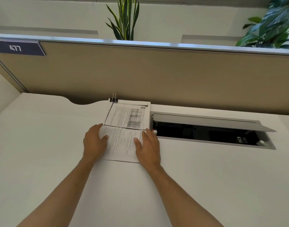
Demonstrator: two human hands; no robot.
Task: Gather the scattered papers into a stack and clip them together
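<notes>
The desk (42, 145) is white and runs back to a tan partition (157, 76); an open cable tray (206, 131) is sunk into it to the right of the work. The papers (125, 128) lie in one stack at the middle of the desk, the long axis running away from the person, the far edge close to the partition and the near edge between the hands. The sheets are not quite square: a near sheet sits a little askew over the far one.

The left hand (93, 145) lies flat and spread on the stack's near left edge, the right hand (148, 145) the same on the near right edge; neither holds anything. The clip (114, 99) already bites the far left corner, straight ahead of the hands and well apart from them, the left hand being the nearer.

I judge the task nearly done, with only squaring or a check of the bite left.

How many sheets the clip takes in cannot be told, the print is too blurred to read, and small objects in the tray are hard to make out.
</notes>
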